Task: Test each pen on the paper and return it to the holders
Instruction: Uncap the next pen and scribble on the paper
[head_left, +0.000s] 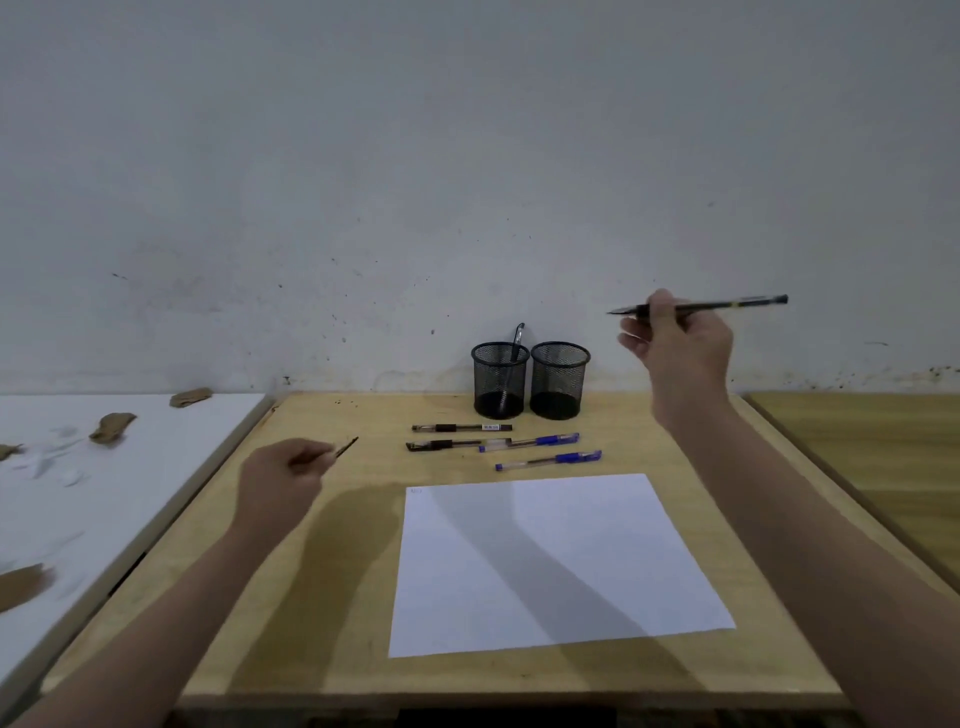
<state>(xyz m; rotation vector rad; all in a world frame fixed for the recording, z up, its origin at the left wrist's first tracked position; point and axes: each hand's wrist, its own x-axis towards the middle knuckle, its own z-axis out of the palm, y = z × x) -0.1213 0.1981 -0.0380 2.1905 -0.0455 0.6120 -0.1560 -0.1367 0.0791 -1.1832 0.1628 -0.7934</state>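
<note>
Head view: right hand (678, 340) is pinching uncapped black pen (698, 305), axis level, nib pointing left, high above white paper sheet (558, 566); left hand (280, 475) is pinching small dark cap (347, 447).

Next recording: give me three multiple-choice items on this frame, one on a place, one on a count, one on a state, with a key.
1. Where does the one stored pen stand?
A. left black mesh holder
B. right black mesh holder
C. on the white paper sheet

2. How many pens lie on the wooden table?
A. two
B. four
C. six

3. The black pen in the right hand is
A. uncapped
B. capped
C. writing

Key: 1 A, the pen stands in the left black mesh holder. 2 B, two black and two blue lie before the holders. 3 A, its tip is bare in the right hand while the left hand pinches the small dark cap.
</note>
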